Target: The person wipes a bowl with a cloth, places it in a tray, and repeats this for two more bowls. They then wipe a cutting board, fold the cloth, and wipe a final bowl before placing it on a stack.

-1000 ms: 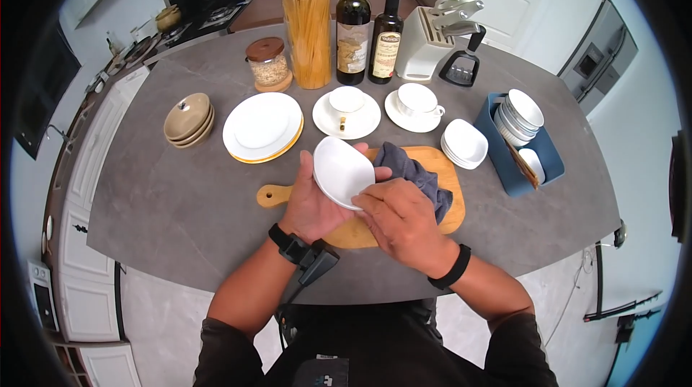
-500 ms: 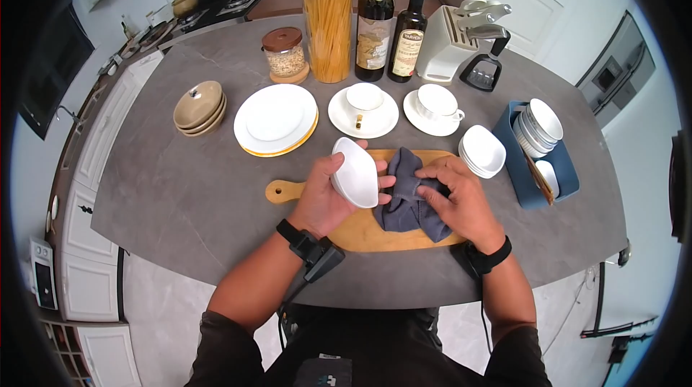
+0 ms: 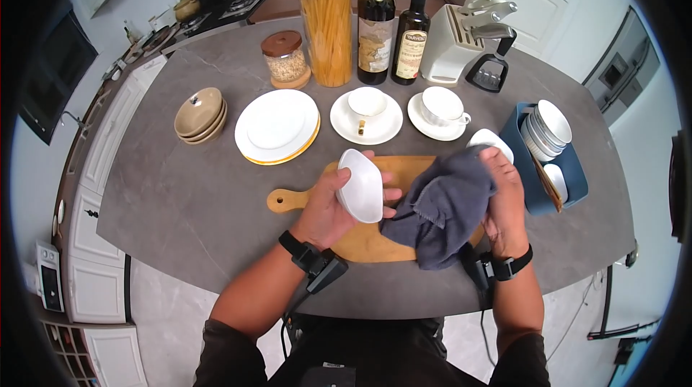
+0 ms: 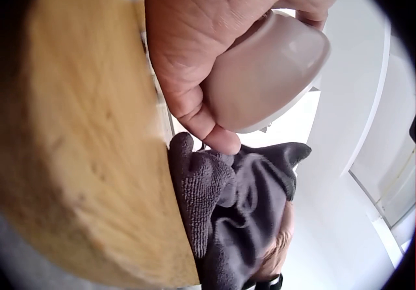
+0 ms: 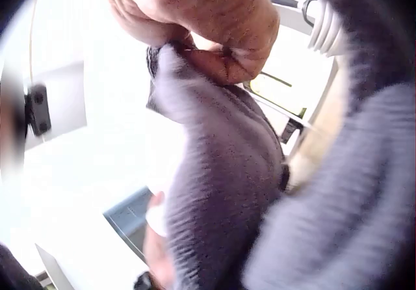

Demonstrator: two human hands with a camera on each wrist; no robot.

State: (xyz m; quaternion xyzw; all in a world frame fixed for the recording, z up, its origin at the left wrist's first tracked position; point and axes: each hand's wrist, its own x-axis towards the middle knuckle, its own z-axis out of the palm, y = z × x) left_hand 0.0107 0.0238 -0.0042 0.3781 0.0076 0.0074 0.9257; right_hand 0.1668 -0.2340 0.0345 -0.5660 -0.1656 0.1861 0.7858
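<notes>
A small white bowl [image 3: 362, 186] is tilted on its side in my left hand [image 3: 323, 208], thumb at its rim and fingers behind it. The left wrist view shows the outside of the bowl [image 4: 266, 72] against the palm. My right hand [image 3: 507, 199] grips a dark grey cloth [image 3: 447, 207] by its upper part, lifted and hanging over the wooden cutting board [image 3: 360, 246]. In the right wrist view the fingers pinch the bunched cloth [image 5: 221, 147]. Behind the cloth, a stack of white bowls [image 3: 493, 139] is partly hidden.
A blue bin [image 3: 540, 199] with bowls stands at the right. Two cups on saucers [image 3: 389, 131], stacked plates [image 3: 277, 124] and brown bowls [image 3: 198, 114] line the middle. Farther back are a pasta jar [image 3: 324, 33], wine bottle [image 3: 375, 33], dark bottle [image 3: 412, 41] and knife block [image 3: 448, 48].
My right hand has left the bowl, taken hold of the cloth on the board and raised it toward the right. The left hand still holds the bowl, now tilted more sideways.
</notes>
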